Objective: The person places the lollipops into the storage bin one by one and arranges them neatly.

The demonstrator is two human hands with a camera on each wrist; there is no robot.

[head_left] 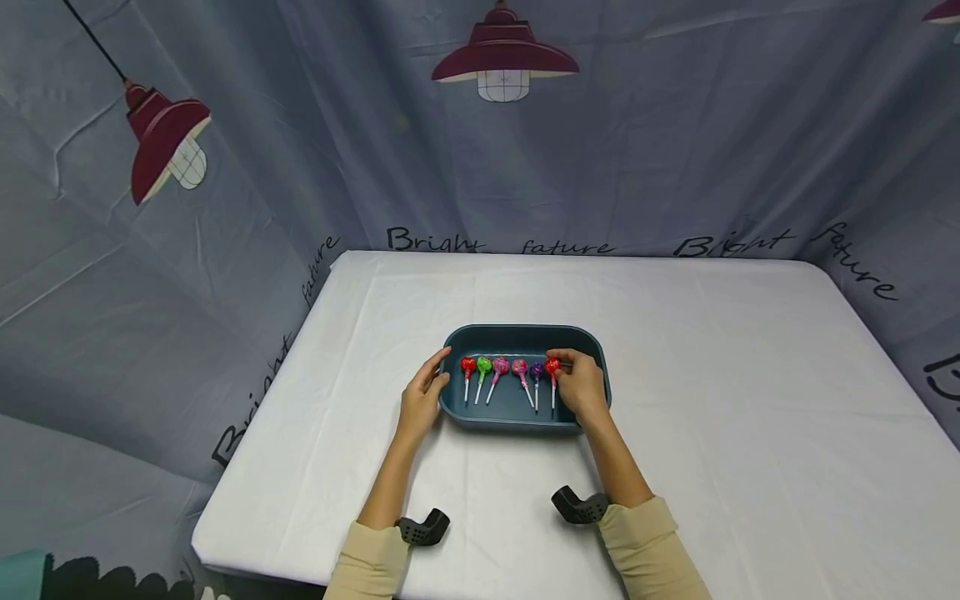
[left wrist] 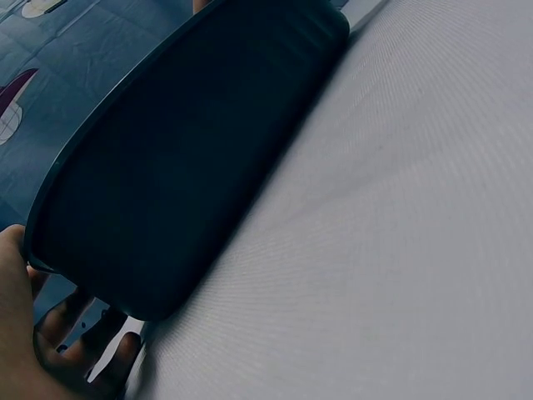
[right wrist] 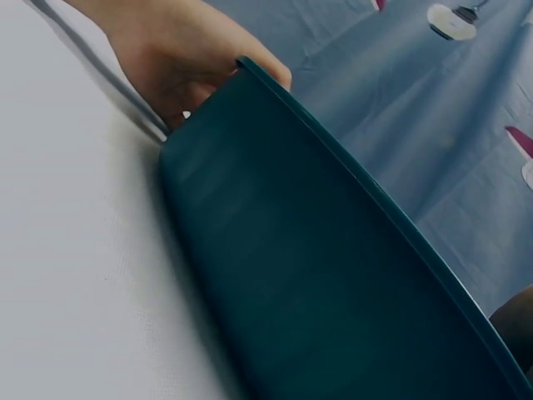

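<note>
A dark teal tray (head_left: 525, 337) holds several lollipops laid in a row, sticks toward the person. From the left come a red lollipop (head_left: 467, 367), a green one (head_left: 483, 367), two pink ones, a purple lollipop (head_left: 537, 372) and another red lollipop (head_left: 553, 367). My right hand (head_left: 582, 385) reaches over the tray's right side and pinches the rightmost red lollipop by its head. At the left end my left hand (head_left: 421, 402) grips the tray's rim, with fingers (left wrist: 71, 321) against the outer wall in the left wrist view. Both wrist views hide the tray's inside.
A white cloth-covered table (head_left: 750, 400) lies under the tray. Behind it hangs a grey-blue curtain (head_left: 675, 150) printed with red lamps and lettering. Black wrist devices (head_left: 424, 528) sit on both forearms above the table's front part.
</note>
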